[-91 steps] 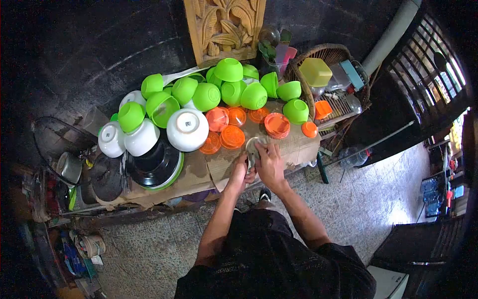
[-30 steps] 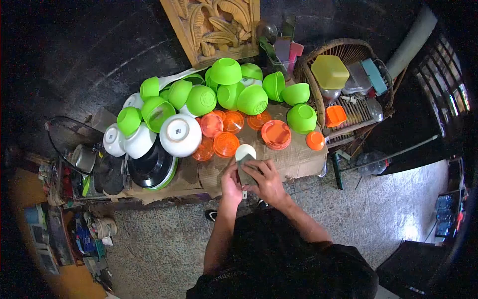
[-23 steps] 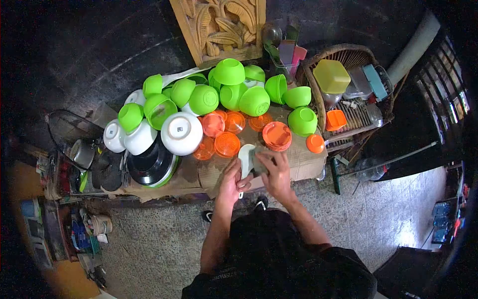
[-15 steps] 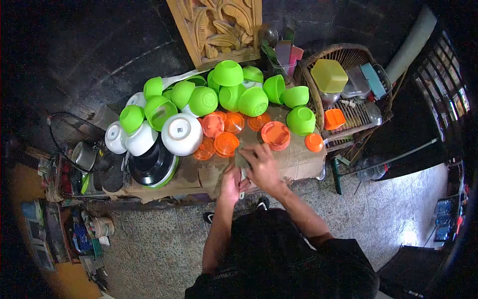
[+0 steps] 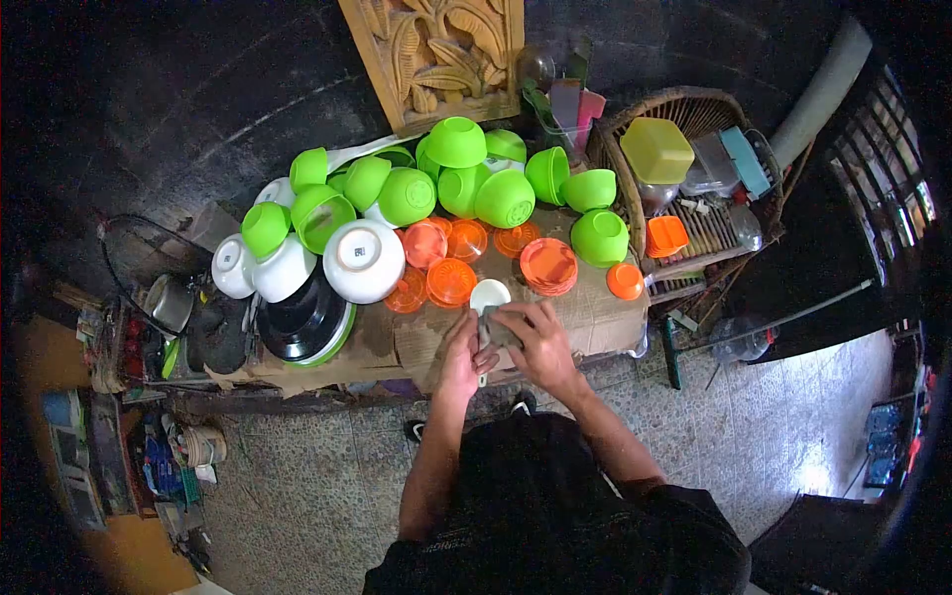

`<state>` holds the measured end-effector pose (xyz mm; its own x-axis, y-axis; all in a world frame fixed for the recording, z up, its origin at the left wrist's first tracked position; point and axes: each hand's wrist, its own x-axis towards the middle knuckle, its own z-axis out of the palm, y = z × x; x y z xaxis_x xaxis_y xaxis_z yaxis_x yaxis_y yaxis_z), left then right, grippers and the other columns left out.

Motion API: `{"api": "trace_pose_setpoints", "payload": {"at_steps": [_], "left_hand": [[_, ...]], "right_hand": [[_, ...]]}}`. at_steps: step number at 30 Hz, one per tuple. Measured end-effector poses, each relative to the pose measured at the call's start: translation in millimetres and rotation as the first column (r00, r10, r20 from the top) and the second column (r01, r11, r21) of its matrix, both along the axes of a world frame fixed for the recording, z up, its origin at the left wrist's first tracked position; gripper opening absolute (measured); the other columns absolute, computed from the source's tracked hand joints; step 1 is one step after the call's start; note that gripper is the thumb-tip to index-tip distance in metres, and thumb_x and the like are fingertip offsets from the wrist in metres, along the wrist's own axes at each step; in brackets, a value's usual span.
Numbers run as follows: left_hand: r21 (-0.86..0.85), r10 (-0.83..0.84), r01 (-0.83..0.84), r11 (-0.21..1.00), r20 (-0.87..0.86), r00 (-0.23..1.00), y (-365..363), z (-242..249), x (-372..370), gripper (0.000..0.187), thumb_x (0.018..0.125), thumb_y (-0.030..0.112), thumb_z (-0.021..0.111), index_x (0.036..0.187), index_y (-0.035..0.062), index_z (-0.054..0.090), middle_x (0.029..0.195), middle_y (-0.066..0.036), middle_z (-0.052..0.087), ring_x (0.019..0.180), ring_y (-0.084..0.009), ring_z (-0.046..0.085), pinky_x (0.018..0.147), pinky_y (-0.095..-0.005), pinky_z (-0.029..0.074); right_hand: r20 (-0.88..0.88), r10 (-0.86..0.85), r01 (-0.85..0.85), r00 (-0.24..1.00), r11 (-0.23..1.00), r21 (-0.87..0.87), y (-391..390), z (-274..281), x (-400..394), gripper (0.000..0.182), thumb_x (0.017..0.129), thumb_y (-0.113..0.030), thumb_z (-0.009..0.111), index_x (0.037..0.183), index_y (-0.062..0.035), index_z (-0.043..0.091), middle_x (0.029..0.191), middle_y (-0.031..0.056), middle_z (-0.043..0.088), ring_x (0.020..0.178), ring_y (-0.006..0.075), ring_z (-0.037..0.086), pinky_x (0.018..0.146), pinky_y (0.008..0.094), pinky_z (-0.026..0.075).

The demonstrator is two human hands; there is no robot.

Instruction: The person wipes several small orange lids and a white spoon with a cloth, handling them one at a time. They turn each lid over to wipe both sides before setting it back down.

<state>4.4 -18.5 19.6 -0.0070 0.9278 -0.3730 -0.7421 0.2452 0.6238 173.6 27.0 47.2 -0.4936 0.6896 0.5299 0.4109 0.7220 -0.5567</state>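
Observation:
A white ladle [image 5: 490, 295] is held over the front of the table, its rounded head pointing away from me and its handle end showing below my fingers. My left hand [image 5: 460, 359] is closed round the handle. A grey cloth [image 5: 499, 329] is pinched in my right hand [image 5: 541, 347], pressed against the ladle just below its head. Beyond the hands lie orange lids [image 5: 451, 282] and a stack of orange saucers [image 5: 548, 266]. Part of the handle is hidden by my fingers.
Green bowls [image 5: 455, 143] are piled along the back of the cardboard-covered table [image 5: 416, 342]. White bowls [image 5: 363, 260] and black plates [image 5: 300, 322] sit to the left. A small orange cup [image 5: 625, 281] is at the right, near a wicker rack [image 5: 684, 104] holding containers.
My right hand with the cloth has moved down off the ladle's head toward the handle, so the white head now shows. My left hand keeps its hold.

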Motion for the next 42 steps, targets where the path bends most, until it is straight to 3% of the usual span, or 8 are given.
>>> {"api": "trace_pose_setpoints", "payload": {"at_steps": [9,15,21,27,33,36,40,42], "left_hand": [[-0.018,0.116,-0.116,0.993,-0.014,0.993,7,5,11,0.033,0.110,0.038,0.055,0.129,0.0110,0.061,0.104,0.000,0.070,0.070,-0.0120,0.063,0.056,-0.0298,0.050],[0.090,0.233,-0.246,0.965,0.137,0.963,11,-10,17,0.040,0.108,0.034,0.058,0.138,0.0079,0.061,0.126,-0.007,0.071,0.112,-0.0192,0.068,0.098,-0.0359,0.055],[0.152,0.155,-0.186,0.971,0.196,0.968,18,-1,8,0.054,0.109,0.038,0.056,0.149,0.0019,0.050,0.138,-0.016,0.065,0.123,-0.0284,0.064,0.106,-0.0408,0.052],[0.249,-0.045,0.029,0.968,0.061,0.997,21,-37,-16,0.055,0.109,0.043,0.054,0.144,0.0014,0.052,0.117,-0.018,0.071,0.100,-0.0261,0.066,0.087,-0.0385,0.053],[0.035,0.211,-0.254,0.967,0.454,0.866,27,-19,-4,0.036,0.107,0.024,0.053,0.136,0.0022,0.058,0.085,-0.004,0.059,0.073,-0.0176,0.052,0.065,-0.0306,0.046],[0.357,-0.163,-0.061,0.932,0.564,0.809,33,-20,-14,0.042,0.106,0.011,0.045,0.146,0.0047,0.053,0.082,0.002,0.048,0.062,-0.0079,0.042,0.055,-0.0220,0.039],[0.349,-0.218,-0.040,0.936,0.666,0.714,34,-13,-15,0.037,0.107,0.014,0.042,0.142,0.0062,0.054,0.083,0.002,0.048,0.057,-0.0063,0.040,0.049,-0.0196,0.034],[0.149,-0.079,-0.014,0.989,0.601,0.795,32,0,-13,0.035,0.113,0.034,0.042,0.133,0.0078,0.054,0.086,0.000,0.050,0.056,-0.0051,0.039,0.044,-0.0176,0.029]], "right_hand": [[-0.162,-0.228,0.220,0.960,0.973,-0.070,20,19,-22,0.051,0.072,0.002,0.073,0.123,-0.0039,0.071,0.123,0.0135,0.066,0.109,0.0376,0.058,0.098,0.0458,0.050],[-0.026,-0.090,0.091,0.996,0.996,0.024,1,11,-20,0.054,0.071,0.000,0.072,0.125,-0.0033,0.069,0.127,0.0137,0.064,0.113,0.0394,0.056,0.099,0.0468,0.050],[-0.024,0.053,-0.054,0.998,0.998,-0.041,-37,1,-13,0.059,0.067,-0.001,0.073,0.126,-0.0040,0.069,0.130,0.0128,0.064,0.115,0.0375,0.058,0.100,0.0470,0.050],[-0.047,0.135,-0.138,0.990,0.988,-0.072,-44,4,8,0.060,0.065,-0.003,0.077,0.125,-0.0041,0.070,0.131,0.0125,0.064,0.113,0.0349,0.061,0.097,0.0451,0.052],[-0.101,0.200,-0.213,0.975,0.966,-0.145,-54,2,25,0.057,0.067,0.000,0.073,0.124,-0.0074,0.073,0.130,0.0101,0.066,0.112,0.0332,0.062,0.096,0.0442,0.053],[-0.171,0.236,-0.274,0.957,0.928,-0.252,-56,11,24,0.052,0.070,0.002,0.071,0.121,-0.0068,0.074,0.128,0.0097,0.068,0.114,0.0335,0.063,0.098,0.0437,0.054],[-0.365,0.165,-0.336,0.916,0.813,-0.475,-54,0,27,0.043,0.075,0.002,0.070,0.118,-0.0009,0.073,0.123,0.0142,0.070,0.114,0.0317,0.065,0.102,0.0426,0.053],[-0.447,0.023,-0.329,0.894,0.713,-0.620,-47,-8,34,0.033,0.086,-0.004,0.070,0.119,0.0034,0.069,0.118,0.0173,0.072,0.114,0.0293,0.066,0.099,0.0387,0.053]]}}
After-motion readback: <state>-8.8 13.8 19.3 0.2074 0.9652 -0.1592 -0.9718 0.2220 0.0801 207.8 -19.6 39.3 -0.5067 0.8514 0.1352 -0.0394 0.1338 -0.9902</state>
